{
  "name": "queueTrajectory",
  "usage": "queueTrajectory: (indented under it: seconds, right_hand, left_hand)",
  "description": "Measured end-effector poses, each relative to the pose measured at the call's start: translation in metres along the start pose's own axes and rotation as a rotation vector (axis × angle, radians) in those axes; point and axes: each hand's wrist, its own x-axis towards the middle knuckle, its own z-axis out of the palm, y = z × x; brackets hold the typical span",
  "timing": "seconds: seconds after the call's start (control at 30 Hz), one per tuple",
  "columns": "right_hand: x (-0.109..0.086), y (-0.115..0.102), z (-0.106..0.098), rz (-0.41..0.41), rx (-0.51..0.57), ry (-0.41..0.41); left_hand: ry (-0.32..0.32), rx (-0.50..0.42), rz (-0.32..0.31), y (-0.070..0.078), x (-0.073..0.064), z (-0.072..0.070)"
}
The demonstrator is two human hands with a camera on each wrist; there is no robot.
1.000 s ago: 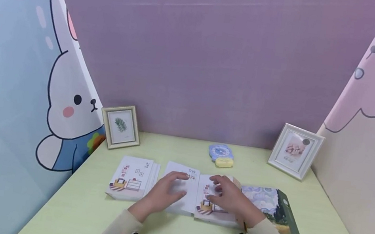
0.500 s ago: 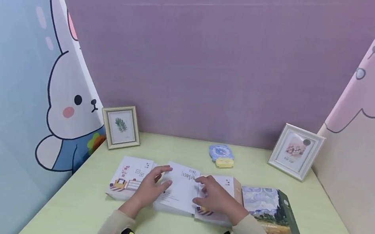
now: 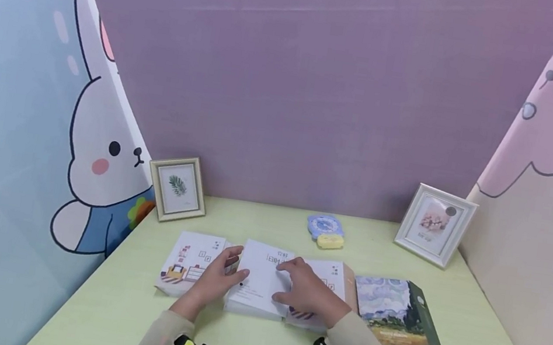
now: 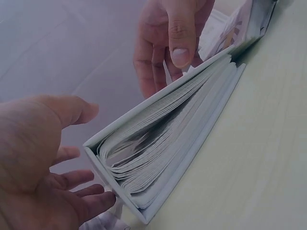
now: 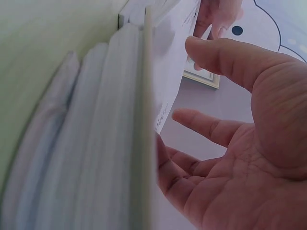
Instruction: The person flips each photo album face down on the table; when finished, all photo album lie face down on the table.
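Observation:
A thick white book with printed characters lies in the middle of a row of books in the head view. My left hand is at its left edge, fingers parted and relaxed. In the left wrist view the left fingers come right up to the book's spine, and the pages fan slightly apart. My right hand hovers across the book's right side, overlapping the neighbouring book with a drawn room on its cover. In the right wrist view that hand's thumb and fingers are spread, gripping nothing.
To the left lies another white book with a similar drawing. A landscape-painting book is on the right. Behind stand a blue round item, a small yellow one and two picture frames, at the back corners.
Both hands have moved left. The left hand went from over the middle book to its left edge; the right hand went from the room-drawing book to the middle book's right side.

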Motion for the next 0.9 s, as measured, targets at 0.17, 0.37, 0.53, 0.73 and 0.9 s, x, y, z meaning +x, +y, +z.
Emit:
queueTrajectory:
  seconds: [0.17,0.37,0.53,0.73,0.9]
  right_hand:
    - [0.004,-0.005,0.004,0.021,-0.044,-0.012]
    - [0.005,-0.010,0.008,0.037,-0.107,-0.020]
    - [0.005,-0.008,0.010,0.036,-0.119,-0.024]
    - [0.005,-0.006,0.009,0.020,-0.122,-0.014]
    - [0.005,-0.006,0.010,0.015,-0.108,-0.013]
  left_hand:
    - [0.003,0.022,-0.045,-0.001,-0.001,-0.002]
    - [-0.009,-0.007,-0.054,-0.002,-0.001,-0.001]
    - [-0.012,0.012,-0.059,-0.003,0.000,0.001]
    - [0.005,0.024,-0.039,-0.004,0.003,0.005]
    - [0.058,0.021,-0.012,-0.003,0.001,0.009]
